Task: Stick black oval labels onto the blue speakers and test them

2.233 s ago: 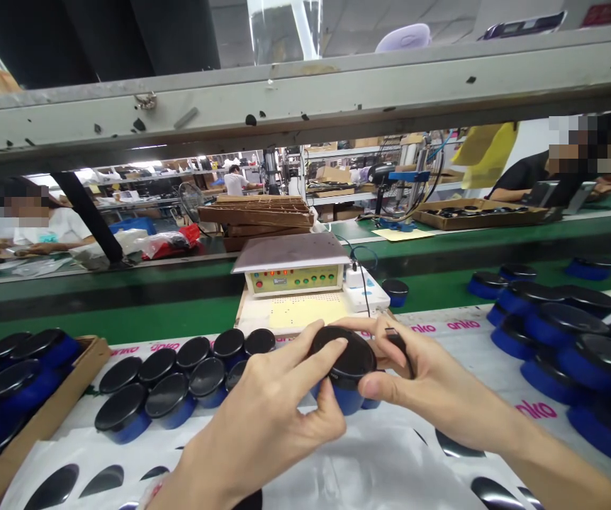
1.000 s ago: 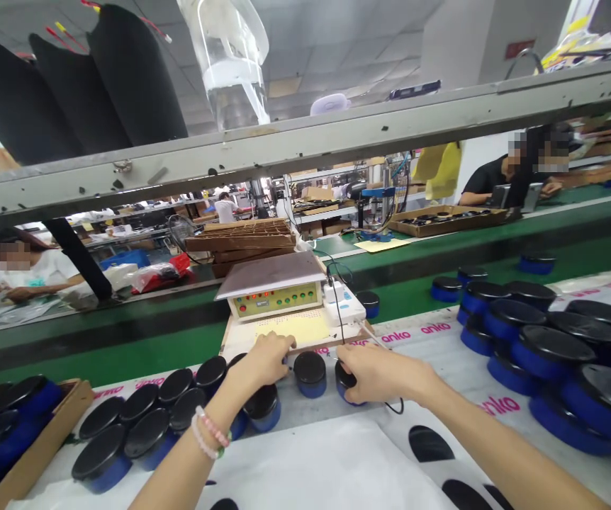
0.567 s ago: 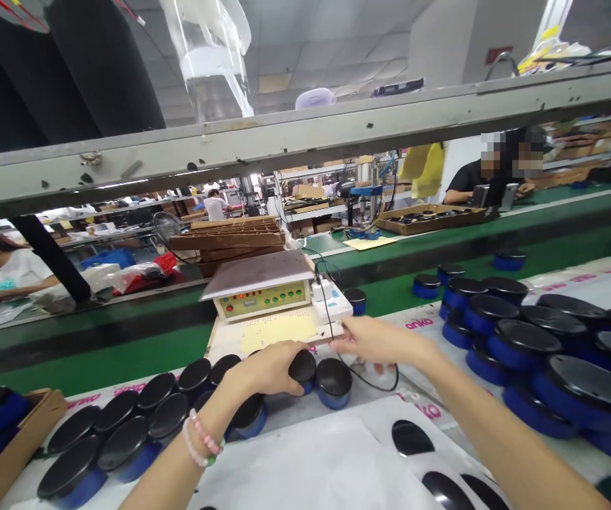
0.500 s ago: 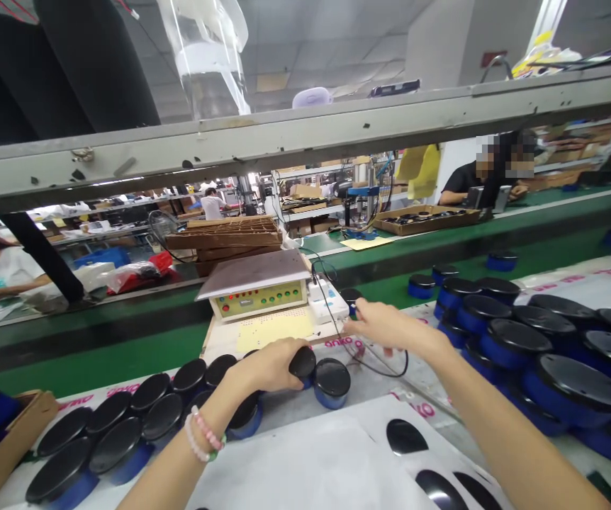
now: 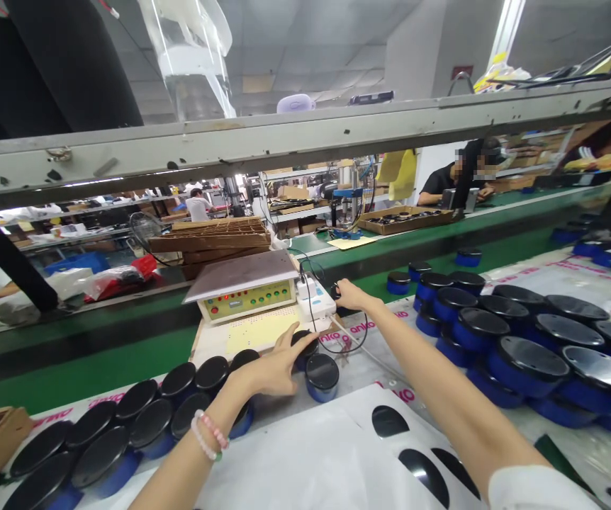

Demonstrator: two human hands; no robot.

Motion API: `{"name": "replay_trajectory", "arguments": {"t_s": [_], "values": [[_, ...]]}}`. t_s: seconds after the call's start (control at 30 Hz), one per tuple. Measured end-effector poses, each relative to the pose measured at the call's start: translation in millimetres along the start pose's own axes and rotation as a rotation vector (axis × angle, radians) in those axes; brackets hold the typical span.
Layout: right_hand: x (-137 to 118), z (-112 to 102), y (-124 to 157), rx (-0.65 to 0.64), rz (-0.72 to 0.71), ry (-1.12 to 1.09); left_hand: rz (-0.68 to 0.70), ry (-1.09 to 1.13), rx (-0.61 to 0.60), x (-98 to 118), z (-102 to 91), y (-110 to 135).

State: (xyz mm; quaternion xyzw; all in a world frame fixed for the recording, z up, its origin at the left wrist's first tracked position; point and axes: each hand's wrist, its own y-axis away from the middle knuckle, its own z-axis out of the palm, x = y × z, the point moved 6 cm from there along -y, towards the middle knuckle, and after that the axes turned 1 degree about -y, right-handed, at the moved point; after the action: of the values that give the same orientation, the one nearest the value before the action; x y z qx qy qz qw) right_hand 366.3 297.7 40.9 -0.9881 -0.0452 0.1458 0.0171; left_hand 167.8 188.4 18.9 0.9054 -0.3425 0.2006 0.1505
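My left hand [image 5: 276,365] is open, its fingers spread over a round blue container with a black lid [image 5: 304,345]; whether it touches the lid I cannot tell. A second black-lidded container [image 5: 322,375] stands just in front of that one. Farther off, my right hand [image 5: 353,296] reaches past the white power strip [image 5: 320,304]. Its fingers are closed on a dark round container [image 5: 334,291], mostly hidden by the hand and the strip. Several more such containers [image 5: 151,425] stand in rows left of my left wrist.
A control box [image 5: 247,303] with lit buttons sits behind my hands. Stacked blue containers [image 5: 502,340] fill the right. A white sheet with black discs [image 5: 383,421] lies in front. The green conveyor belt [image 5: 125,368] runs behind; a metal shelf beam [image 5: 284,138] crosses above.
My left hand has loosened from the container it held and spread its fingers. My right hand has moved farther away to the dark container by the power strip. The view has shifted slightly right.
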Motion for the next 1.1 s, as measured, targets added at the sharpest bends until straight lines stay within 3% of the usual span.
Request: {"name": "replay_trajectory", "arguments": {"t_s": [0.13,0.37,0.47,0.6,0.7,0.8,0.9,0.97,1.1], "values": [[33.5,-8.5,17.6,0.090,0.140,0.192,0.000,-0.032,-0.036,7.3,7.0,-1.0],[83.5,-17.2,65.3,0.158,0.244,0.423,0.030,-0.041,0.092,23.9,13.5,-21.5],[76.6,-20.1,73.8,0.188,0.237,0.450,0.008,-0.038,0.148,27.4,18.4,-25.4],[41.2,-22.5,76.5,0.227,0.167,0.414,-0.049,-0.034,0.149,29.1,24.8,-28.9],[19.5,-18.4,80.6,0.196,0.087,0.367,-0.088,-0.029,0.150,32.8,12.7,-14.9],[17.2,-17.1,92.7,0.178,0.062,0.368,-0.124,-0.042,0.233,38.4,-15.0,32.1],[19.8,-27.3,114.2,0.272,0.037,0.387,-0.224,-0.099,0.417,35.7,-32.7,111.2],[14.2,-30.4,132.3,0.316,-0.036,0.363,-0.363,-0.139,0.546,24.1,-24.2,170.6],[-26.2,-9.6,179.1,0.341,-0.400,0.104,-0.680,-0.223,0.679,-14.0,35.5,263.6]]}}
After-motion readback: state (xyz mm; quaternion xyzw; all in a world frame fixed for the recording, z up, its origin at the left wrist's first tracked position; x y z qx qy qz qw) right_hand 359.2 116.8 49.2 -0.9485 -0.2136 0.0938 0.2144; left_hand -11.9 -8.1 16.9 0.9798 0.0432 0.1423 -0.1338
